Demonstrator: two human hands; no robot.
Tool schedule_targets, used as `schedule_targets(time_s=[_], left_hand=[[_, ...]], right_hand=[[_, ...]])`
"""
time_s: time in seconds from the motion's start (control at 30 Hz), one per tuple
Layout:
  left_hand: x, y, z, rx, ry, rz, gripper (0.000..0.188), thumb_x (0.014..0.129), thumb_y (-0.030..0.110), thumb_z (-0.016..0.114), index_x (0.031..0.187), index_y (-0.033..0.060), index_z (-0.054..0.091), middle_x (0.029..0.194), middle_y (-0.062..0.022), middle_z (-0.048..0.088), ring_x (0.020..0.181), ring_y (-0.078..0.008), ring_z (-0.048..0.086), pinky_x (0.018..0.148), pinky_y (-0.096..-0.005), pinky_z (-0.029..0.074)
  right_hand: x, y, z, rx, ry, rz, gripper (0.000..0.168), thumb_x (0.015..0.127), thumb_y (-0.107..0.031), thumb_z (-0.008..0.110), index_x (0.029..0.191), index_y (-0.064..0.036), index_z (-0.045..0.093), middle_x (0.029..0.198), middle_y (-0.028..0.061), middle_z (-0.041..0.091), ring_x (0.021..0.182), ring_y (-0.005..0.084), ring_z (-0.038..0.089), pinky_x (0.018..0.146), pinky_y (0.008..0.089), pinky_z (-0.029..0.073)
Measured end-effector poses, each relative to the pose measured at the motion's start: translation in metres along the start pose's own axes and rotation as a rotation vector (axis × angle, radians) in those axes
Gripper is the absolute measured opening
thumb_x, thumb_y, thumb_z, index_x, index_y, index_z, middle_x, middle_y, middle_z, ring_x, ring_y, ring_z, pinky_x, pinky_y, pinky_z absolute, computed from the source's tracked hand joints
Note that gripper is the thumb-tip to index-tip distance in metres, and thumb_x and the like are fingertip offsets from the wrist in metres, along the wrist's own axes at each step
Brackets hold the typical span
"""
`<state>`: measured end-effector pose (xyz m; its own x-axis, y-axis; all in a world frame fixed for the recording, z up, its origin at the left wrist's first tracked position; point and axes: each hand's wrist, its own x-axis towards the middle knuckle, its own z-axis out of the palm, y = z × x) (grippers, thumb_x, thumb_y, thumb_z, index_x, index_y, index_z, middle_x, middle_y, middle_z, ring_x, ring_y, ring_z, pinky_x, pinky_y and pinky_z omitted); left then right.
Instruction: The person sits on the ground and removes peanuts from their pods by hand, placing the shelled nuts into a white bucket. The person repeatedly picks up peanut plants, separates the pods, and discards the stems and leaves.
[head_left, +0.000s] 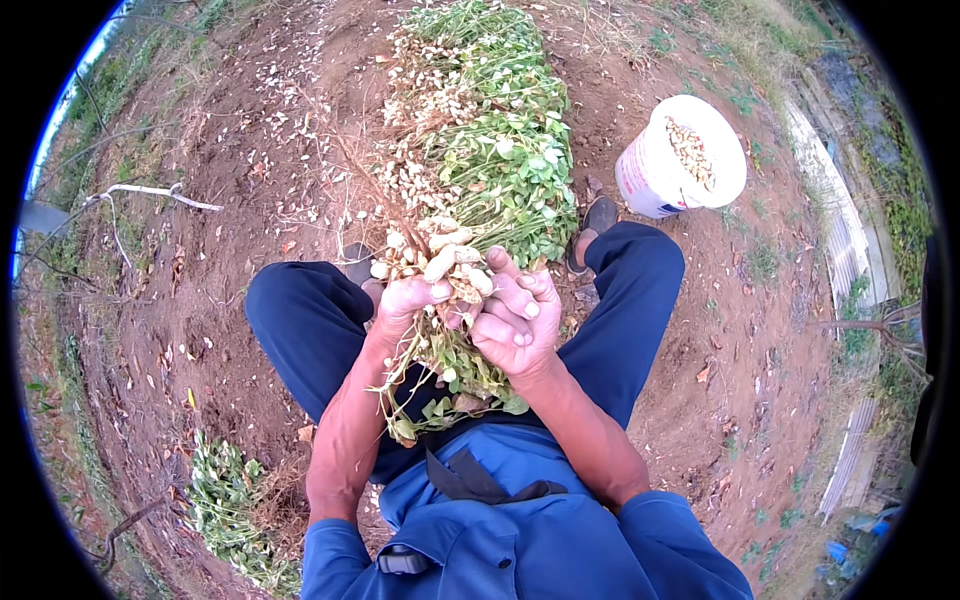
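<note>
My left hand (409, 300) grips a pulled peanut plant around its stems, just below the pods. A cluster of pale peanut pods (450, 255) sticks up above my thumb, and thin brown roots (375, 184) trail away from it. Green leaves of the same plant (457, 367) hang toward my lap. My right hand (517, 319) is at the right side of the cluster with its fingers curled. Whether those fingers pinch a pod is hidden.
Ahead lies a long heap of peanut plants (510, 150) with pods along its left side. A white bucket (637, 169) partly filled with peanuts (690, 150) stands at the right. Behind my left side lie more plants (225, 502). A bare branch (150, 191) juts in from the left.
</note>
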<state>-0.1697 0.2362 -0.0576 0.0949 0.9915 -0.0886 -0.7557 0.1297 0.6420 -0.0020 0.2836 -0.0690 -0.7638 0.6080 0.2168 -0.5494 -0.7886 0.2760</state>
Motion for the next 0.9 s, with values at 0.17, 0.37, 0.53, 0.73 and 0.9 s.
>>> schedule_targets(time_s=[0.17, 0.37, 0.53, 0.73, 0.9], left_hand=[[0.0, 0.004, 0.008, 0.076, 0.071, -0.015, 0.056, 0.077, 0.019, 0.074, 0.124, -0.0082, 0.06, 0.094, -0.0147, 0.073, 0.064, -0.0176, 0.065, 0.056, -0.0284, 0.054], [0.001, 0.014, 0.013, 0.213, 0.13, -0.015, 0.048, 0.08, 0.007, 0.075, 0.125, -0.0023, 0.062, 0.101, -0.0106, 0.073, 0.079, -0.0174, 0.068, 0.065, -0.0304, 0.057], [0.004, 0.011, 0.013, 0.301, 0.169, 0.041, 0.047, 0.079, 0.005, 0.078, 0.124, -0.0005, 0.065, 0.108, -0.0085, 0.074, 0.094, -0.016, 0.07, 0.085, -0.0318, 0.056], [0.007, 0.006, 0.017, 0.302, 0.154, 0.046, 0.043, 0.079, 0.004, 0.078, 0.121, -0.0004, 0.068, 0.101, -0.0068, 0.075, 0.086, -0.0147, 0.071, 0.072, -0.0287, 0.057], [0.008, 0.011, 0.022, 0.332, 0.181, -0.016, 0.041, 0.08, 0.003, 0.076, 0.12, -0.0003, 0.067, 0.098, -0.007, 0.075, 0.082, -0.0152, 0.071, 0.069, -0.0289, 0.057]], right_hand=[[-0.001, -0.017, 0.007, -0.338, 0.218, 0.013, 0.042, 0.106, -0.03, 0.041, 0.121, 0.004, 0.061, 0.079, 0.0098, 0.063, 0.039, 0.0115, 0.041, 0.044, 0.0323, 0.048], [-0.01, -0.015, 0.03, -0.869, 0.289, 0.048, 0.055, 0.101, -0.053, 0.06, 0.118, -0.001, 0.057, 0.071, 0.0053, 0.059, 0.04, 0.0061, 0.037, 0.042, 0.0236, 0.043], [0.003, -0.01, 0.048, -1.237, 0.404, 0.049, 0.051, 0.091, -0.042, 0.08, 0.113, -0.002, 0.058, 0.066, -0.0031, 0.054, 0.045, 0.004, 0.043, 0.043, 0.0214, 0.039], [0.003, -0.023, 0.051, -1.546, 0.329, 0.152, 0.037, 0.096, -0.038, 0.074, 0.098, -0.004, 0.06, 0.062, -0.0049, 0.049, 0.043, 0.0032, 0.039, 0.042, 0.0234, 0.042], [-0.001, -0.018, 0.048, -1.263, 0.405, 0.161, 0.042, 0.105, -0.045, 0.058, 0.1, -0.004, 0.063, 0.062, -0.0017, 0.054, 0.043, 0.005, 0.043, 0.042, 0.0228, 0.04]])
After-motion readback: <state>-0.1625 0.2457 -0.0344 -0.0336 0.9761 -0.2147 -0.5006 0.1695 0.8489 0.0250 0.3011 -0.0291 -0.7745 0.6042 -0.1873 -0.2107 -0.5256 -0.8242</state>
